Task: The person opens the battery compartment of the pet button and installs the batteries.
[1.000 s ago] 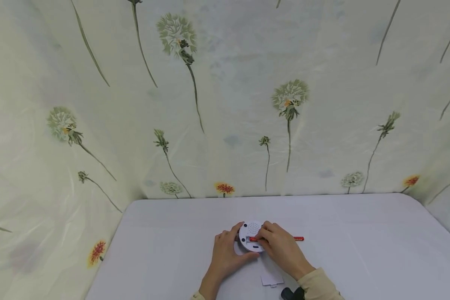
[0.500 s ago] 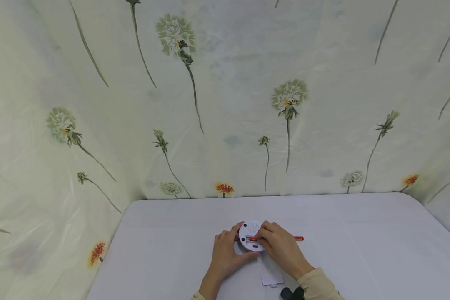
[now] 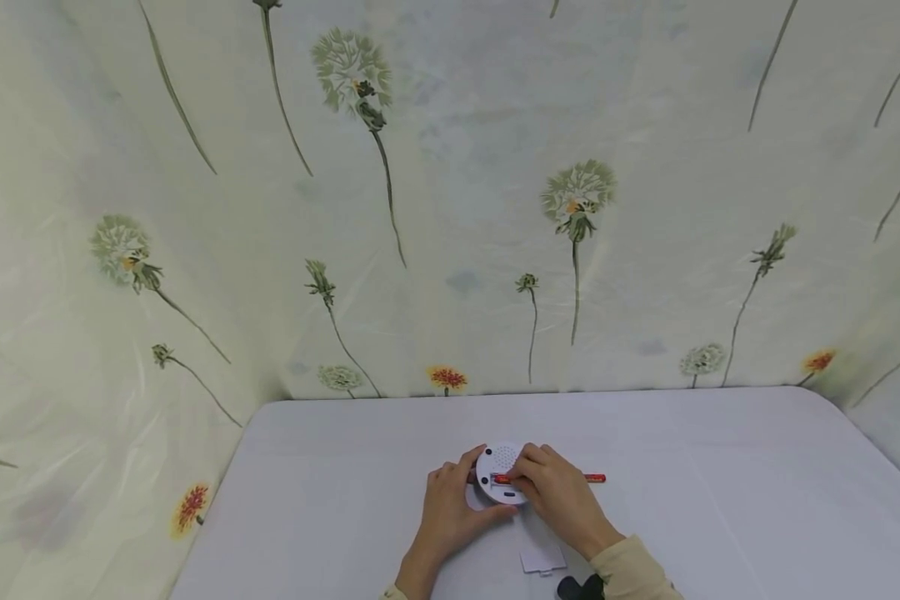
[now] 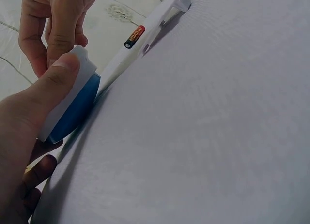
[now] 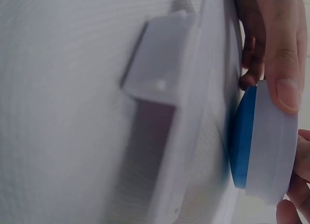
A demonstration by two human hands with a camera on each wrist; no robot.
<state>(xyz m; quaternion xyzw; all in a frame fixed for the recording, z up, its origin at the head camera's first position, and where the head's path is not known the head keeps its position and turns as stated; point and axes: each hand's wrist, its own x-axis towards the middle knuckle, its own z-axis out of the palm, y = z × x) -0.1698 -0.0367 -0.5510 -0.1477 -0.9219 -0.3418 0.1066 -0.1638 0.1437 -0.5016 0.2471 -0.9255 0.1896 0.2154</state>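
A round white device with a speaker grille and an open battery slot faces up in the head view. Both wrist views show its blue side turned toward the table. My left hand grips its rim, thumb at the near edge and fingers at the far left. A red battery lies at the slot, and my right hand pinches it with curled fingers that hide its right part. Beyond the right hand, a second red battery rests on the table; the left wrist view shows its red and black wrapper.
A white battery cover with a small tab lies on the white table in front of the device. By the right sleeve is a dark rounded object, partly cut off. A flower-patterned sheet hangs behind the table.
Both hands keep almost the same pose on the device and battery. The head view has shifted slightly.
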